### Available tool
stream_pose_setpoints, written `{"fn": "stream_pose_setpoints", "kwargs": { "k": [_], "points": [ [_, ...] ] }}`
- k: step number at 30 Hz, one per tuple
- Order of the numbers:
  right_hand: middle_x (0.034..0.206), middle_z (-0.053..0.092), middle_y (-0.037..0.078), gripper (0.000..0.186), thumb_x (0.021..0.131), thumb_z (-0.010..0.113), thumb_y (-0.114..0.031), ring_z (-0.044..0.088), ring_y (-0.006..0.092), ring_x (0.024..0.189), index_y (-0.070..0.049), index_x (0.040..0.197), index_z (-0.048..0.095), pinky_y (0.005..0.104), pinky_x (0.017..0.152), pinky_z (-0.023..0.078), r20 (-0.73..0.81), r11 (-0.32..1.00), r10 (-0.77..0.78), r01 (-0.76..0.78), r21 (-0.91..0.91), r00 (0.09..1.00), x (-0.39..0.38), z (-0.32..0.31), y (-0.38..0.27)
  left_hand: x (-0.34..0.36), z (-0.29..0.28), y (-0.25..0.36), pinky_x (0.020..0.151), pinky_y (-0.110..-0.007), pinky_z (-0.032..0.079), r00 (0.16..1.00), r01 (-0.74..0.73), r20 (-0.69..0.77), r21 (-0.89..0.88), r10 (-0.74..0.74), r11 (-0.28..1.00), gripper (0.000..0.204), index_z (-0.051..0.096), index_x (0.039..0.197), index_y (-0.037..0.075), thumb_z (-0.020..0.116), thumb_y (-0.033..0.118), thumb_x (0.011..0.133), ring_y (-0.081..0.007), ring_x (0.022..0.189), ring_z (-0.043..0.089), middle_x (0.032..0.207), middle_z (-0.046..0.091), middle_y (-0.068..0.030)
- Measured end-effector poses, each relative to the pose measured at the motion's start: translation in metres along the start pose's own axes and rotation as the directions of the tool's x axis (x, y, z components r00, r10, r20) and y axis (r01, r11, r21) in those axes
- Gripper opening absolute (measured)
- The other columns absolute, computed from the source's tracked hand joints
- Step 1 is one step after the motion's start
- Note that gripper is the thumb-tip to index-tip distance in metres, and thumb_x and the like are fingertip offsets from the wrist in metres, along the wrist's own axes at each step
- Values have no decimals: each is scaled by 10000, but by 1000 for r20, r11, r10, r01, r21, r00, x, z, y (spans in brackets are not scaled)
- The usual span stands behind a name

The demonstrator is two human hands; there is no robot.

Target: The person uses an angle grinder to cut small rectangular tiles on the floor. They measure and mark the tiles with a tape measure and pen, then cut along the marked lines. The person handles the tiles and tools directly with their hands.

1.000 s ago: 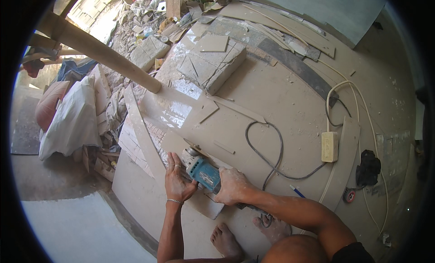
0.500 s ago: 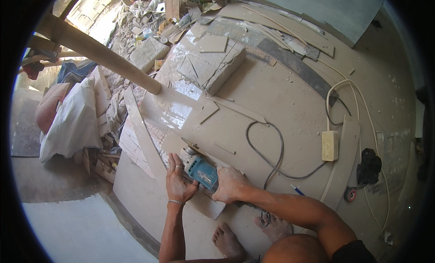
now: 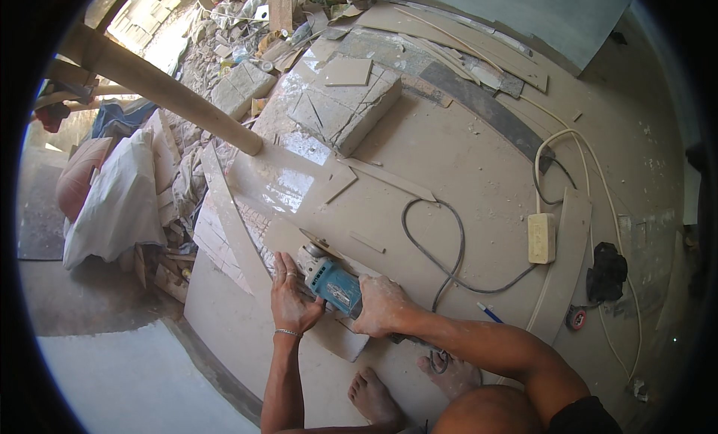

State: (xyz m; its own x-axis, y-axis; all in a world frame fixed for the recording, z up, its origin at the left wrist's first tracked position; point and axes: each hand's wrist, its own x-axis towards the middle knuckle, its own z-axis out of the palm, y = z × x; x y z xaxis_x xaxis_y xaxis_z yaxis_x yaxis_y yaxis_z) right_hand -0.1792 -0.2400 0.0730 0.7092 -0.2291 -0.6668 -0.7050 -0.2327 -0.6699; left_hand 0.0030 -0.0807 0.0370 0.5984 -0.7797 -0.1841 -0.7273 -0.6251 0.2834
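Note:
A teal angle grinder [image 3: 334, 285] lies tilted over a beige tile [image 3: 283, 234], its disc [image 3: 315, 239] at the tile's long edge. My right hand [image 3: 380, 305] is wrapped round the grinder's rear body. Beside the tool, my left hand [image 3: 294, 303] rests with fingers stretched out along the tile, the thumb reaching the grinder's side. Whether the disc touches the tile I cannot tell. Below my hands, the tile's near end sits close to my bare feet [image 3: 369, 394].
A dark cord loops right to a cream extension socket [image 3: 541, 238]. Nearby are a blue pen [image 3: 489, 312], a tape measure [image 3: 576, 318] and a black object [image 3: 606, 272]. A concrete block [image 3: 345, 109], tile offcuts [image 3: 342, 186], a slanted pole [image 3: 168, 90] and rubble stand beyond.
The whole view has shifted very slightly. Both hands and the grinder keep their places on the tile.

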Motion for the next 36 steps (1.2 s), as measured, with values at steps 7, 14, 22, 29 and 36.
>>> {"fn": "stream_pose_setpoints", "kwargs": {
  "k": [7,14,22,29,36],
  "points": [
    [1153,737,325,701,697,853,-218,745,435,1135,123,1260,610,433,1017,599,4,1000,-10,10,-8,1000,-2,0,1,0,0,1,1295,-464,344,1000,-3,4,25,3,1000,1178,268,1640,-151,780,247,657,-496,1577,355,1690,284,-415],
    [1160,742,330,678,694,843,-175,750,426,1143,126,1254,608,427,1022,603,1,1000,0,0,-7,1000,-6,-3,-2,-1,2,-2,1298,-471,337,999,-48,-13,62,49,997,1189,270,1632,-163,777,281,653,-495,1581,346,1686,293,-416],
    [1093,752,316,668,695,844,-219,755,442,1092,111,1229,615,438,987,610,0,1000,-1,1,-14,1000,-5,0,4,-1,1,-1,1291,-478,346,999,-41,4,72,41,997,1207,259,1635,-165,772,310,650,-498,1579,347,1688,291,-413],
    [1087,753,317,644,686,842,-220,758,438,1084,107,1196,623,436,984,611,-25,1000,-15,14,-21,1000,-2,8,10,-1,0,0,1289,-476,348,999,-38,7,93,38,995,1204,262,1633,-166,768,315,652,-493,1577,356,1689,290,-414],
    [1089,753,319,657,680,850,-223,752,440,1097,114,1193,617,434,998,604,-27,999,-21,21,-26,999,-4,9,11,0,2,-3,1287,-477,350,999,-41,7,100,41,994,1215,261,1639,-156,771,320,645,-488,1580,353,1696,285,-405]
  ]
}}
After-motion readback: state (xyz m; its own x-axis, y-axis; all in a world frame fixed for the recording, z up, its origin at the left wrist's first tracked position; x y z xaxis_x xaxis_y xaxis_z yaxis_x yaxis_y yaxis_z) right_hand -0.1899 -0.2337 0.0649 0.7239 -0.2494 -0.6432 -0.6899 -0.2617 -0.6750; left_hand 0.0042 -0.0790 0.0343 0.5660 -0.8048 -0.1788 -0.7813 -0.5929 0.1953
